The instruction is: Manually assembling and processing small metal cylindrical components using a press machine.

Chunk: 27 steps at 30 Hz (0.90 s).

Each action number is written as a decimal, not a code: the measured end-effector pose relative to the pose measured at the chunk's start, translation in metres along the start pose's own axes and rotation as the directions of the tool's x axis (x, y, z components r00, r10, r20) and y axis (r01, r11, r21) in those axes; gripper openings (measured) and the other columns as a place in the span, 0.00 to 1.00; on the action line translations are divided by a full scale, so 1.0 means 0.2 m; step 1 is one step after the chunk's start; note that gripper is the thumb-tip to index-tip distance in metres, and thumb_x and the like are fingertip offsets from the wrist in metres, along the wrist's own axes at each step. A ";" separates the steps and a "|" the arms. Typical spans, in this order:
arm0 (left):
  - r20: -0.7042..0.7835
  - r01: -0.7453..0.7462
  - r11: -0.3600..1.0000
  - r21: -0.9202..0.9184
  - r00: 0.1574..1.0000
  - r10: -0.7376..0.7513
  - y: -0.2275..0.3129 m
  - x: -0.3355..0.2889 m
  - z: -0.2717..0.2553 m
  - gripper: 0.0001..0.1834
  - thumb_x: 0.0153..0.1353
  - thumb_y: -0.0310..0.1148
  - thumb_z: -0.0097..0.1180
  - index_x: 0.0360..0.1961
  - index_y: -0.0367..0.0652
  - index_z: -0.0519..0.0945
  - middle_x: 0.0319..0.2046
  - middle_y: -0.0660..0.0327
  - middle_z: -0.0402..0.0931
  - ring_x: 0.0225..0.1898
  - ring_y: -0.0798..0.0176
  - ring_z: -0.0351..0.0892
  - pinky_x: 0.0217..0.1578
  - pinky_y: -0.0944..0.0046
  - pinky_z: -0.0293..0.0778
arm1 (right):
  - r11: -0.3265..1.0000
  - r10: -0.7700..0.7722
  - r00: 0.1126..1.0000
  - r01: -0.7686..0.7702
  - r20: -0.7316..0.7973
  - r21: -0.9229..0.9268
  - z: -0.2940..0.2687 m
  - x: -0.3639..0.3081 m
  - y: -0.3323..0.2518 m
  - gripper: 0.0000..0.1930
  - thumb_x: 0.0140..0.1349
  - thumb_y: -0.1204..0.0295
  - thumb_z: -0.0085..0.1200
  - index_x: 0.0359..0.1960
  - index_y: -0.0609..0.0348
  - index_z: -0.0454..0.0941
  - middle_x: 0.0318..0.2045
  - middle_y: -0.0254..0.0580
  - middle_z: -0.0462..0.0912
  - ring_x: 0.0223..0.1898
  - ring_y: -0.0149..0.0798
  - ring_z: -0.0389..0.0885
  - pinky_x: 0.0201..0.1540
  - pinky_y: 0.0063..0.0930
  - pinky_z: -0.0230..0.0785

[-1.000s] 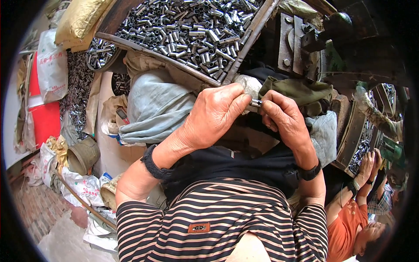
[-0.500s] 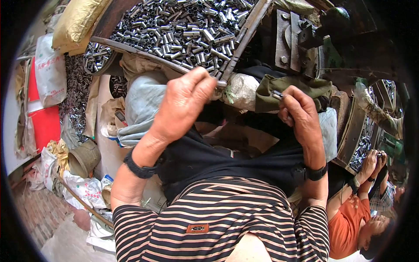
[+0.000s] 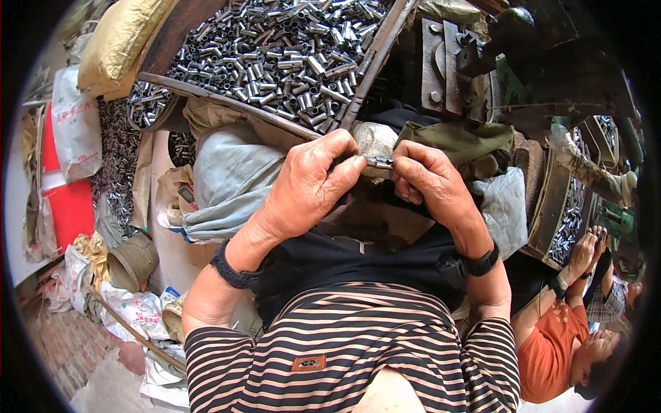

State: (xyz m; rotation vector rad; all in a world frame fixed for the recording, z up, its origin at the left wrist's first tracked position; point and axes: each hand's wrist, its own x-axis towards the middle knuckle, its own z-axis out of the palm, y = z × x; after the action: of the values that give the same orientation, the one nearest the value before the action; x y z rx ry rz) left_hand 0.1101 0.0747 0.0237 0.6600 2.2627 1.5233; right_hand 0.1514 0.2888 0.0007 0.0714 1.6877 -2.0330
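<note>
A short, silver-grey metal tube point(image 3: 379, 163) is held level between the 2 hands, just in front of the lap and near the lower edge of the wooden tray point(image 3: 375, 65). The tray is heaped with similar small metal tubes point(image 3: 282, 51), so the supply is judged to be kept within arm's reach.

The left hand point(image 3: 310, 189) is closed around 1 end of the tube: thumb and forefinger are pinched together at its tip, and the remaining fingers are curled in. The right hand point(image 3: 430, 182) is closed on the opposite end, its fingers point(image 3: 413, 155) bent tightly over it. Only the middle of the tube is exposed between the 2 grips. Holding at both ends is judged to steady the piece for close handling.

A dark cloth apron point(image 3: 344, 258) is spread over the lap below. A black wristband point(image 3: 231, 270) is worn on the left wrist.
</note>
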 end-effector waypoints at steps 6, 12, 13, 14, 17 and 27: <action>-0.005 -0.030 0.997 0.069 1.000 0.030 0.02 0.00 0.00 0.10 0.60 0.33 0.52 0.30 0.35 0.71 0.23 0.50 0.70 0.26 0.47 0.73 0.29 0.59 0.68 | 0.991 0.027 0.998 -0.035 0.058 0.133 -0.01 0.00 0.02 0.14 0.66 0.60 0.48 0.29 0.58 0.72 0.18 0.27 0.69 0.18 0.19 0.62 0.20 0.13 0.53; 0.016 0.008 0.998 0.058 1.000 -0.009 0.02 0.00 -0.01 0.10 0.61 0.33 0.51 0.30 0.35 0.71 0.22 0.51 0.70 0.25 0.50 0.73 0.28 0.60 0.68 | 0.992 -0.097 0.995 0.097 -0.002 -0.083 0.01 -0.01 0.03 0.13 0.66 0.61 0.49 0.30 0.58 0.72 0.18 0.27 0.69 0.18 0.19 0.62 0.20 0.14 0.54; 0.054 0.047 0.999 0.000 0.997 -0.047 0.03 -0.01 -0.02 0.10 0.61 0.34 0.50 0.30 0.35 0.71 0.22 0.52 0.70 0.24 0.52 0.72 0.28 0.61 0.68 | 0.996 -0.072 0.997 0.071 0.017 0.049 0.00 -0.01 0.04 0.13 0.66 0.62 0.49 0.30 0.58 0.72 0.19 0.26 0.69 0.19 0.19 0.62 0.20 0.14 0.54; 0.094 0.087 0.995 -0.057 0.992 -0.082 0.03 -0.01 -0.02 0.11 0.62 0.34 0.50 0.30 0.35 0.72 0.21 0.52 0.70 0.23 0.55 0.72 0.28 0.61 0.68 | 0.983 -0.048 0.998 0.041 0.039 0.181 0.00 -0.01 0.06 0.13 0.66 0.62 0.49 0.30 0.58 0.72 0.19 0.26 0.69 0.19 0.19 0.62 0.20 0.14 0.54; 0.098 0.104 0.991 -0.087 0.991 -0.096 -0.01 -0.02 -0.01 0.11 0.63 0.35 0.49 0.31 0.36 0.72 0.19 0.57 0.69 0.22 0.64 0.70 0.26 0.64 0.68 | 0.995 -0.061 0.998 0.059 0.024 0.086 0.01 -0.01 0.05 0.13 0.66 0.62 0.49 0.29 0.58 0.72 0.19 0.26 0.69 0.19 0.19 0.62 0.20 0.14 0.54; 0.126 0.169 0.963 -0.209 0.981 -0.145 -0.04 -0.01 0.01 0.11 0.64 0.36 0.49 0.31 0.39 0.73 0.20 0.68 0.71 0.21 0.77 0.66 0.22 0.74 0.65 | 0.966 -0.004 0.999 -0.009 0.051 0.260 0.02 -0.01 0.08 0.13 0.66 0.62 0.50 0.29 0.58 0.72 0.18 0.26 0.69 0.18 0.19 0.62 0.19 0.14 0.54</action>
State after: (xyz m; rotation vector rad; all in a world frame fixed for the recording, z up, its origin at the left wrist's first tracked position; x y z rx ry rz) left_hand 0.1118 0.0729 0.0159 0.4756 1.9788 1.5874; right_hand 0.1605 0.2832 -0.0128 0.1085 1.3810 -2.2246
